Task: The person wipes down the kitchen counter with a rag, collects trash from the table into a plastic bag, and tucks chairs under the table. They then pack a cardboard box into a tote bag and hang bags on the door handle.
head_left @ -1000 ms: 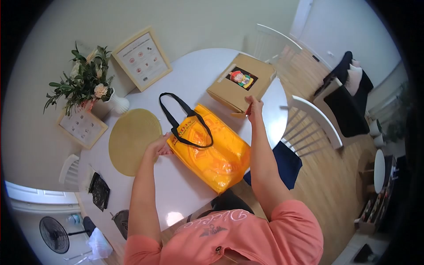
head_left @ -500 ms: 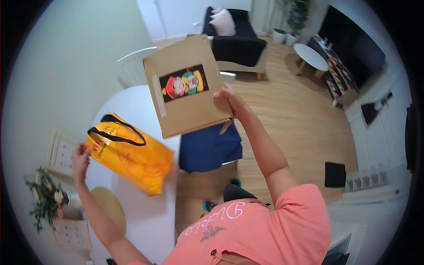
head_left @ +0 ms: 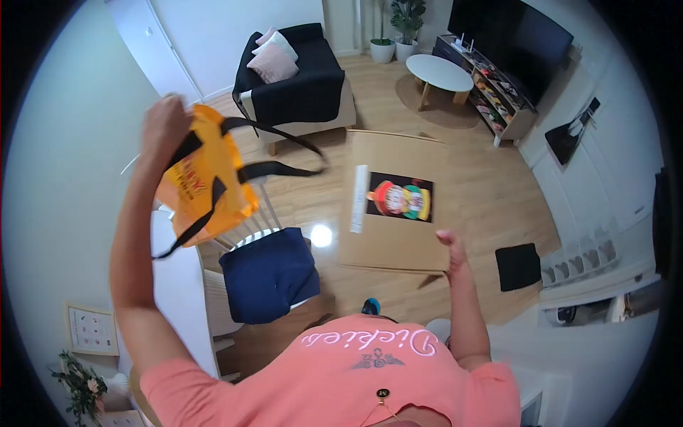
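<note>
My left hand [head_left: 168,128] is closed on the upper edge of an orange bag [head_left: 206,174] with black straps, raised above the white table [head_left: 178,292]. The bag hangs tilted and its loose straps swing out to the right. My right hand [head_left: 454,249] grips the lower right corner of a flat cardboard box [head_left: 395,245], thumb on the front face. A picture of a cartoon figure in a red hat and a pale label strip mark that face. The box is held up in front of me over the floor.
A chair with a dark blue cloth [head_left: 270,274] stands by the table. Farther off are a black-covered sofa [head_left: 302,85], a round white table [head_left: 440,73] and a TV stand [head_left: 491,92]. A black mat [head_left: 518,267] lies at right; flowers [head_left: 82,388] stand lower left.
My left hand has taken hold of the orange bag and lifted it up off the table. The box has moved right and lower with my right hand. The view has turned rightward.
</note>
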A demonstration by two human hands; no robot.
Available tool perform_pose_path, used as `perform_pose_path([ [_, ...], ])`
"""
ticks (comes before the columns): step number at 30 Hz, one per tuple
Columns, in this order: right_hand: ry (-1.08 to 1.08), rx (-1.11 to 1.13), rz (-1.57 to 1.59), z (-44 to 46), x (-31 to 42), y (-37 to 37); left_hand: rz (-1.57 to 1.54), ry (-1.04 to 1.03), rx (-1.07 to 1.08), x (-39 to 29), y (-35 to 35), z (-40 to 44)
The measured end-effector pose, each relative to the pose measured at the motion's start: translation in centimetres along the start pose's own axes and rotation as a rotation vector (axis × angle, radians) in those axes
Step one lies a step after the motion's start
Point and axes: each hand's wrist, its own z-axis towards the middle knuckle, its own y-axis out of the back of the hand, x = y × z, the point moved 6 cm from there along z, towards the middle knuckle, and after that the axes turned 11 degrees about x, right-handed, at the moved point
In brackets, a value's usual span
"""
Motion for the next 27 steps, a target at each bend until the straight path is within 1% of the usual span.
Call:
perform_pose_path([
  [1,0.052,-0.100,-0.046,-0.4,1.7,3.0,-0.065,-0.075,0.052,-3.2,-1.3,2.2],
  [3,0.192,-0.180,-0.094,-2.9,7.0,4.9,-0.217,-0.233,0.231,-11.3,-3.3,5.9],
  [5,0.209,-0.156,-0.072,-4.0,12.1,6.7,-0.248,-0.404,0.317,-19.5,-6.3,9.9],
  [7,0.243,-0.180,-0.063,-5.7,16.9,8.4,-0.369,-0.620,0.303,-27.5,-8.5,12.5],
  [8,0.263,-0.200,-0.068,-6.1,19.3,8.7,-0.347,-0.658,0.411,-31.6,-9.6,13.9],
  [9,0.298,-0.230,-0.116,-6.2,17.3,6.1,-0.409,-0.706,0.531,-31.1,-11.3,12.0],
  [11,0.372,-0.296,-0.201,-5.6,19.5,8.2,-0.381,-0.875,0.490,-37.3,-15.6,13.7],
  [13,0.500,-0.386,-0.352,-5.0,21.0,8.8,-0.324,-0.980,0.575,-42.6,-20.5,14.6],
  [14,0.489,-0.360,-0.408,-4.4,21.6,9.2,-0.327,-0.944,0.647,-44.9,-22.0,14.9],
  [15,0.486,-0.397,-0.449,-3.8,22.0,9.9,-0.289,-0.984,0.618,-47.2,-23.0,15.0],
  [16,0.484,-0.436,-0.491,-4.3,21.5,8.0,-0.368,-1.001,0.634,-47.2,-22.6,14.3],
  [17,0.473,-0.472,-0.529,-4.5,21.8,7.8,-0.443,-1.011,0.661,-48.5,-22.0,13.8],
  [18,0.465,-0.476,-0.512,-4.3,21.1,8.6,-0.504,-1.048,0.661,-49.5,-21.8,13.5],
  [19,0.468,-0.483,-0.458,-3.9,20.3,9.9,-0.622,-1.072,0.618,-50.8,-22.9,13.6],
  [20,0.473,-0.490,-0.407,-3.2,19.0,11.6,-0.664,-1.206,0.556,-52.5,-25.8,13.8],
  [21,0.483,-0.498,-0.355,-2.3,17.6,13.2,-0.704,-1.342,0.488,-53.7,-26.7,13.9],
  [22,0.513,-0.517,-0.298,-1.4,16.4,14.8,-0.630,-1.343,0.514,-54.9,-28.6,14.4],
  [24,0.550,-0.549,-0.174,-0.6,13.4,16.8,-0.486,-1.329,0.589,-54.7,-28.5,13.0],
  [27,0.589,-0.643,-0.086,-0.4,10.3,19.7,-0.480,-1.510,0.325,-57.7,-30.6,14.3],
])
